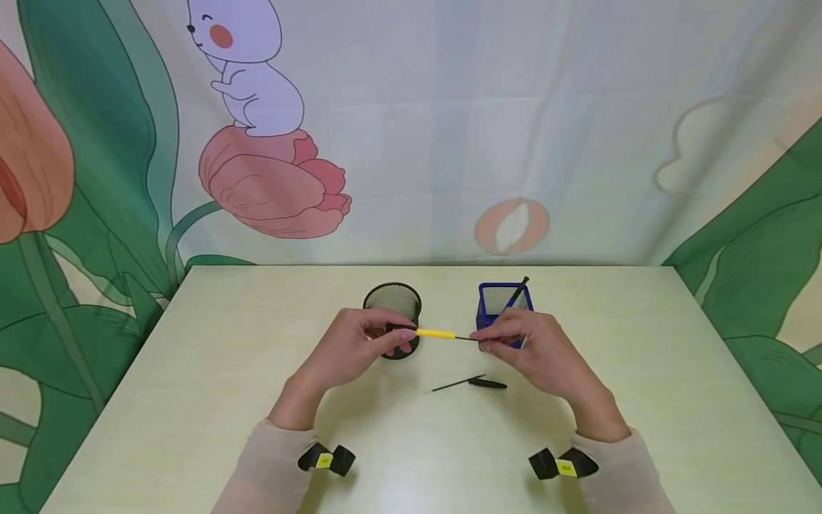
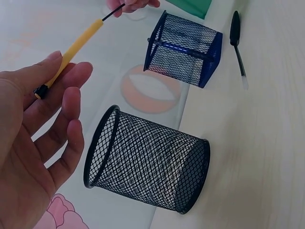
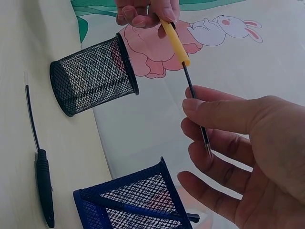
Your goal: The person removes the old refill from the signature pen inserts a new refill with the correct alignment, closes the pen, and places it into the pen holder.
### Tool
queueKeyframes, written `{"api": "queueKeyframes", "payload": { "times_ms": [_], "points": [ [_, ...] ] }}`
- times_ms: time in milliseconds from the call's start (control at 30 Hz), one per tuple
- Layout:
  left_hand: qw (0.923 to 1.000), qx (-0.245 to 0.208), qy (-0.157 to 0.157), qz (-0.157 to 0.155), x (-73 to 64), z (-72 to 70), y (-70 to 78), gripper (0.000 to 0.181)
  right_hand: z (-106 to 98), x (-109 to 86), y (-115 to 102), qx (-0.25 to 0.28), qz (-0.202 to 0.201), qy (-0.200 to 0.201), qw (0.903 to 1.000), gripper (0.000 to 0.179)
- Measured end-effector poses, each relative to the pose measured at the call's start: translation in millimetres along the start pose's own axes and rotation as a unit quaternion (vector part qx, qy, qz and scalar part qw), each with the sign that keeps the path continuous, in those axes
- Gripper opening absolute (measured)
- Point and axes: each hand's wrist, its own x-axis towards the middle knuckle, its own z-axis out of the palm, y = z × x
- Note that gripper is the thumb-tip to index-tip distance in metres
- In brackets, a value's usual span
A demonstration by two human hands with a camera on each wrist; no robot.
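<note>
My left hand (image 1: 347, 351) pinches the yellow barrel (image 1: 437, 333) of a pen near its black end, thumb against fingers. Out of the barrel's other end runs a thin dark refill (image 3: 188, 78). My right hand (image 1: 536, 350) pinches this refill between thumb and forefinger, its metal tip showing past the fingers in the right wrist view. Barrel and refill lie in one line, held above the table between both hands. Below them on the table are a black pen barrel (image 1: 488, 383) and a second thin refill (image 1: 452, 385) with a clear end.
Behind my left hand stands a round black mesh cup (image 2: 147, 162). A square blue mesh holder (image 2: 188, 29) with a dark pen (image 1: 519, 289) leaning in it stands behind my right hand. A printed curtain (image 1: 411, 143) hangs along the table's back edge.
</note>
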Motion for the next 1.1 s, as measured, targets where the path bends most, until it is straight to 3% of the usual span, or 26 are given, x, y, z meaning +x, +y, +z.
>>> {"api": "queueKeyframes", "payload": {
  "times_ms": [200, 367, 1100],
  "points": [
    [1.0000, -0.004, 0.000, 0.002, 1.3, 2.0, -1.7, 0.017, -1.0, -0.8, -0.2, 0.000, -0.021, -0.020, 0.9996, 0.026],
    [1.0000, -0.003, -0.003, 0.005, 2.0, 3.1, -1.8, 0.018, -0.7, -0.4, -1.4, -0.007, -0.033, -0.012, 0.9994, 0.024],
    [0.9997, -0.002, -0.013, 0.022, 3.2, 7.9, -6.6, 0.016, 4.4, 0.3, -6.5, 0.023, -0.015, 0.020, 0.9994, 0.023]
  ]
}}
